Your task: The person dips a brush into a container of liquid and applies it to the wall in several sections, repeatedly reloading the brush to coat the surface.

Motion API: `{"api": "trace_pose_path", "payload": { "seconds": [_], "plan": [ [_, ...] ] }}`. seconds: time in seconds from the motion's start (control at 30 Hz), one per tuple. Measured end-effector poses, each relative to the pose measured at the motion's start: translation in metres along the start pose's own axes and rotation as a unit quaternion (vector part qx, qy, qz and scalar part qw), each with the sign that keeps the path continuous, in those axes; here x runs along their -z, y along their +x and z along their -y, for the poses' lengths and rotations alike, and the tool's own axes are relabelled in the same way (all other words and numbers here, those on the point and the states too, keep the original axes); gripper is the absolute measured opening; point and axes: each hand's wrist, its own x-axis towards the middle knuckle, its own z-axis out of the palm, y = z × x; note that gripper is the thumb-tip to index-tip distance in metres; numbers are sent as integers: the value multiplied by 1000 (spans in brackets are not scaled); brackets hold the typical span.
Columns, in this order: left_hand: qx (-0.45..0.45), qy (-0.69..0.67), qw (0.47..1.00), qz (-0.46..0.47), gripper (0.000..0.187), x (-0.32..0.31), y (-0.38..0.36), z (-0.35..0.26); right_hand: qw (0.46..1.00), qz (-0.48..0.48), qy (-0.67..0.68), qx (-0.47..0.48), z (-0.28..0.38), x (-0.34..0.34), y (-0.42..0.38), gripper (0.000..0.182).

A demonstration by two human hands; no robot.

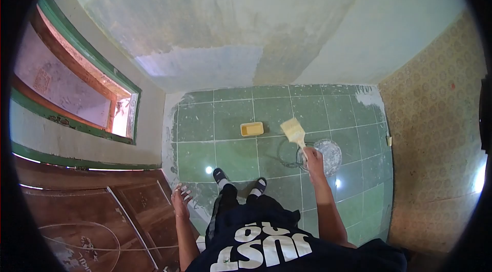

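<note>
A view from a head-worn camera looks steeply down at a person standing on a green tiled floor (233,154) in the corner of a room. The right hand (313,159) is closed around the handle of a wide flat paintbrush (294,131), whose pale bristles point up and away from the body, toward the wall. Directly beneath and just beyond that hand sits a round bucket (325,155) with a whitish inside, standing on the tiles (whether the brush touches its rim cannot be told). The left hand (180,200) hangs at the person's side with its fingers spread apart, holding nothing, near the edge of a dark brown wooden door (102,215). A small yellow rectangular tray (251,129) lies on the floor further out, to the left of the brush and well apart from the bucket. Two feet in dark sandals (241,180) stand between the hands. The wall (215,21) ahead is patchy, with grey and tan areas beside paler painted ones, and white smears run along the floor's edges. At left is a window frame (77,87) with green and brown trim; at right, a patterned tan wall (435,133).
</note>
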Motion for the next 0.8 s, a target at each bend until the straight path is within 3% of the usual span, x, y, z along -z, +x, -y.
{"api": "trace_pose_path", "payload": {
  "seconds": [0.2,0.4,0.47,0.63,0.7,0.8],
  "plan": [
    [5,-31,999,-15,44,24,8,-9,999,-1,-2,43,22,-42,-7,22],
    [17,-45,999,-5,43,42,64,-48,996,-47,-51,64,6,-71,-21,21],
    [-17,-36,999,1,44,49,78,-64,994,-83,-32,62,1,-88,-25,20],
    [-8,-53,999,-7,42,82,120,-78,994,-71,-70,44,21,-137,-40,25],
    [10,-48,999,-12,41,95,137,-77,988,-124,-58,74,24,-155,-43,26],
    [-23,-66,997,-17,43,107,162,-85,989,-120,-48,70,31,-168,-52,27]
  ]
}}
